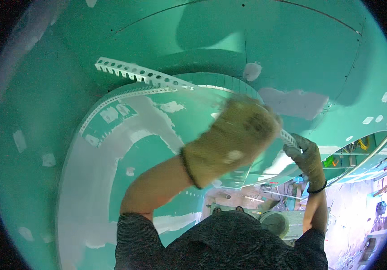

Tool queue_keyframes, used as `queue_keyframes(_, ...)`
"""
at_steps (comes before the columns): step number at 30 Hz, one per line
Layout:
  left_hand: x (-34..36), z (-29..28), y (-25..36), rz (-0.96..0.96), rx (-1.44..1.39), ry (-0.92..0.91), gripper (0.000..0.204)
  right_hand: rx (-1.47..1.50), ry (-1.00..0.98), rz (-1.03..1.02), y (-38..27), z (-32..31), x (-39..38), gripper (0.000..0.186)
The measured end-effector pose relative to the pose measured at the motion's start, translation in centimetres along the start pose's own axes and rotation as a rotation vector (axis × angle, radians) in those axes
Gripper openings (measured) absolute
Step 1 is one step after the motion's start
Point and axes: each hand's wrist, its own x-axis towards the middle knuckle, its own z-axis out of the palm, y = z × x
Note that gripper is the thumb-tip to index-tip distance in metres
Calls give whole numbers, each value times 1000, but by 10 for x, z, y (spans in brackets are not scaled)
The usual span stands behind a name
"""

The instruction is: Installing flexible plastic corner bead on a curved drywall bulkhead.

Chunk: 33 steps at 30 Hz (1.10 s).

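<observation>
While the perforated corner bead [132,72] slants rightward over the curved edge of the plasterboard panel [144,155], its left end juts past the nearer left hand [240,135], grip too blurred to tell; the right hand [308,157] pinches it, fingers nearly closed.

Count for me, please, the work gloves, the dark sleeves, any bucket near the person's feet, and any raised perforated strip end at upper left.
Work gloves: 2
Dark sleeves: 2
Round bucket: 1
Raised perforated strip end: 1
Total: 6
</observation>
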Motion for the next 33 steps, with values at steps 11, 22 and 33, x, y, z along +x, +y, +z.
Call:
queue_keyframes(11,-50,-126,-148,-244,-167,-294,35,202,-7,115,34,-14,-6,38)
queue_keyframes(22,-12,-91,-155,-220,-177,-276,34,-128,123,-70,-37,5,25,46)
queue_keyframes(33,12,-63,-141,-177,-210,-171,38,-136,253,-277,-70,15,61,54)
